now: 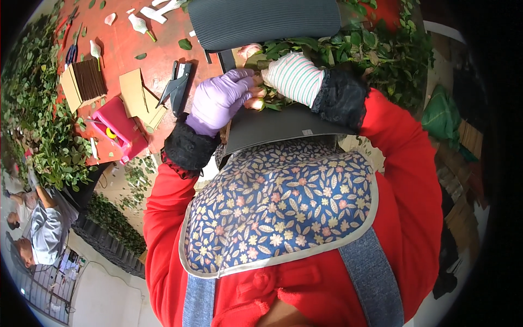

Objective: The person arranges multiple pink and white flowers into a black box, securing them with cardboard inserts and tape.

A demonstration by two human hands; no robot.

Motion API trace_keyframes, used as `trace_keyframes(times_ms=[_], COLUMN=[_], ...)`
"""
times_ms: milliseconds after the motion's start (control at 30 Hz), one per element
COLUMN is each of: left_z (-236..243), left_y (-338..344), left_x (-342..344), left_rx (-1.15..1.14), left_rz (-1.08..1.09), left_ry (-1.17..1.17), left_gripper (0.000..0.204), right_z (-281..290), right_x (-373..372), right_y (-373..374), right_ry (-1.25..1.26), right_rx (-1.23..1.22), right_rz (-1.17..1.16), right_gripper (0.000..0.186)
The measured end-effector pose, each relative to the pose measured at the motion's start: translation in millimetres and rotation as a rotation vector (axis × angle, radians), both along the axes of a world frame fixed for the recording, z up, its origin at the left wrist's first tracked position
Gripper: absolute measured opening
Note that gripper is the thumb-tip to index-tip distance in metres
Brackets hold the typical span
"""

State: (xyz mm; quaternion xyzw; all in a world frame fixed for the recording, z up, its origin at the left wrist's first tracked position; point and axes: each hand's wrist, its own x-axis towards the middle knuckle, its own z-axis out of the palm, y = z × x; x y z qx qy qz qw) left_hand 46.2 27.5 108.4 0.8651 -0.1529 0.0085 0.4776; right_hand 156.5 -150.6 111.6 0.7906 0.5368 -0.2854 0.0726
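My left hand [220, 98], in a purple glove, is closed at the head end of some roses, its fingertips on a rose head. My right hand [294, 77], in a white striped glove, meets it from the right with its fingers pinched together; what lies in them is hidden. Just below the fingers shows a pale pink rose [254, 103], and another pink rose [249, 51] lies above them. Leafy stems [354, 52] run off to the right. Under both hands is a dark grey board [278, 126]; a dark ribbed sheet [264, 23] rises behind.
Left of my hands on the red table [117, 46] lie a black stapler [177, 90], cardboard pieces [143, 101], a cardboard stack [84, 82], a pink tape dispenser [119, 128] and dark-handled scissors [71, 53]. Netted buds [139, 24] lie farther back. A co-worker [43, 231] is at far left.
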Motion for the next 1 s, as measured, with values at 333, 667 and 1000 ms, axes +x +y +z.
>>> trace_keyframes(times_ms=[333, 667, 1000], left_z=[-56, -47, -21], left_y=[17, 19, -22], left_x=[6, 9, -8], left_rx=[-0.147, -0.07, 0.19], left_rz=[-0.059, -0.075, 0.156], left_ry=[0.02, 0.085, 0.096], left_gripper=[0.039, 0.028, 0.037], right_z=[-3, -17, 16], right_x=[-11, -13, 16], right_y=[-20, -16, -25], right_ry=[-0.042, -0.002, 0.097], right_rx=[0.057, 0.264, 0.311], right_rz=[0.15, 0.149, -0.232], right_gripper=[0.023, 0.03, 0.022])
